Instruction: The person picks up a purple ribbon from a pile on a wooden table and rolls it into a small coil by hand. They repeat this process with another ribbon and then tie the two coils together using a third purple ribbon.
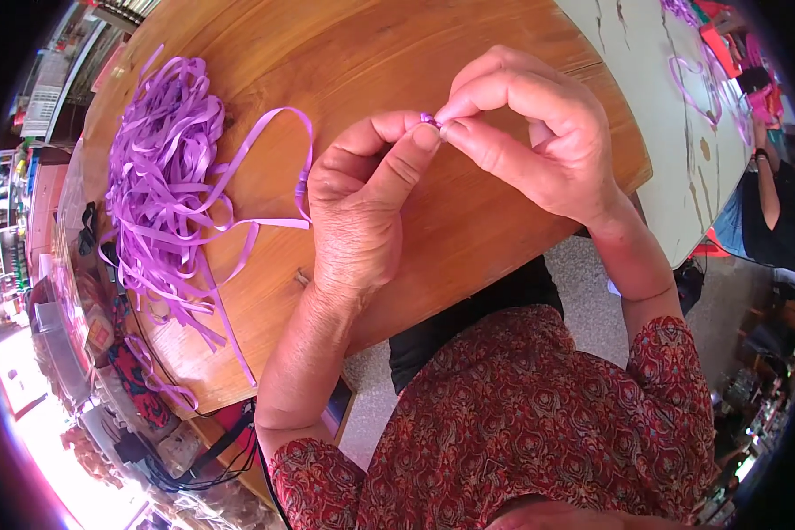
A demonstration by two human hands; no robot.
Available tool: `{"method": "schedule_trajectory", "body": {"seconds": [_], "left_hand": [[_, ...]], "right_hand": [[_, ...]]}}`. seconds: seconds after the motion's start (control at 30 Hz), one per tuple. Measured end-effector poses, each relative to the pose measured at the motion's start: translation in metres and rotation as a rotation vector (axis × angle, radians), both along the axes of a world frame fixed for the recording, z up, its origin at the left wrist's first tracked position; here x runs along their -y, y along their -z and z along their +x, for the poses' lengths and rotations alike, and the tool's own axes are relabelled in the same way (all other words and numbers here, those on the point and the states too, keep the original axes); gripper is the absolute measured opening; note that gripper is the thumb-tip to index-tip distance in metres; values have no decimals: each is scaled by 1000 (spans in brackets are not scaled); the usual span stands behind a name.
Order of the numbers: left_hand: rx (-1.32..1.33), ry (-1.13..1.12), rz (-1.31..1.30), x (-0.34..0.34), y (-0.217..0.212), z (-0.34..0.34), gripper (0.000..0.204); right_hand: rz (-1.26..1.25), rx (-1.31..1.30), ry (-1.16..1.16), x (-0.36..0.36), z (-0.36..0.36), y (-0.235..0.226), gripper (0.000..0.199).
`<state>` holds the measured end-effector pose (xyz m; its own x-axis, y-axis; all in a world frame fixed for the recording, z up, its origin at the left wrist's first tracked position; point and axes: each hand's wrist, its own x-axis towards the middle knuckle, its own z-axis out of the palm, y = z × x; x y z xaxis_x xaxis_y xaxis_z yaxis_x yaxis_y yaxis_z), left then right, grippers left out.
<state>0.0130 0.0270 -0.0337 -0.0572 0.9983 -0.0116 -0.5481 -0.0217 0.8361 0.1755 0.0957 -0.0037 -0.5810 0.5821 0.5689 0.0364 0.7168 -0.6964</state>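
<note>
Above the wooden table, my left hand [362,190] pinches a small purple ribbon knot [429,119] between thumb and forefinger. My right hand [543,132] meets it there, its thumb and forefinger closed on the other side of the same bit of ribbon. Most of the knot is covered by the fingertips. A loop of purple ribbon [307,132] runs behind my left hand and back to a large tangled heap of purple ribbon [163,168] at the left of the table. How the ribbon passes through my left palm is hidden.
The wooden table [353,62] has a rounded edge at right. Beyond it stands a pale marble-patterned table [680,168] with more purple ribbon [711,93]. Another person's arm [768,194] is at the far right. Dark cables [190,481] and bags lie at lower left.
</note>
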Motion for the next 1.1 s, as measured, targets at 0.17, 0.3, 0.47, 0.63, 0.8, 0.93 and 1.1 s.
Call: {"method": "schedule_trajectory", "body": {"seconds": [0.17, 0.3, 0.47, 0.63, 0.8, 0.93, 1.1], "left_hand": [[-36, 5, 21, 0, -6, 4, 12], [-80, 3, 31, 0, -8, 7, 14], [-146, -41, -41, 1, -10, 6, 12], [-116, -55, -56, 3, -10, 5, 9], [-133, -92, -86, 2, -13, 9, 8], [-128, -87, -67, 1, -13, 11, 8], [-164, -65, -78, 2, -13, 11, 8]], "right_hand": [[-109, -65, -12, 0, 0, 8, 9], [-375, -152, -2, 2, 1, 10, 6], [-413, -167, 18, -1, 2, 14, 3], [-444, -134, 36, -1, 6, 13, 3], [-443, -218, 58, -3, 8, 14, 8], [-253, -231, 20, -6, 10, 9, 11], [-18, 16, -29, -12, 12, 4, 13]]}}
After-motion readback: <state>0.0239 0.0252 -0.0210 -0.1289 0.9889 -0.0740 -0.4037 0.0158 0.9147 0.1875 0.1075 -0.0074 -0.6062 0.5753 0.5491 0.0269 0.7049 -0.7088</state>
